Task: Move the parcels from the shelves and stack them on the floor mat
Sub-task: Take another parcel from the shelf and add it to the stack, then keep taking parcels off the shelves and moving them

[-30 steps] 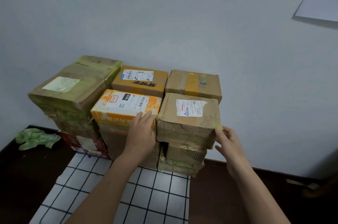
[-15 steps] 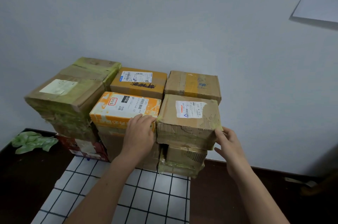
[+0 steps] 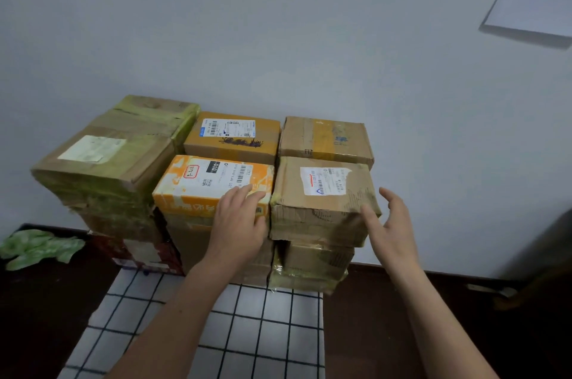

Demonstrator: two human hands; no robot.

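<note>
So left hand flat on orange parcel; right hand spread beside brown parcel.

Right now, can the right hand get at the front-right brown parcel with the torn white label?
Probably yes. The right hand is open beside the right corner of the brown parcel, with nothing between them and nothing on top of it. The left hand rests on the orange parcel next to it.

Parcels: matt cardboard, glossy tape; mat: checked cloth.
</note>
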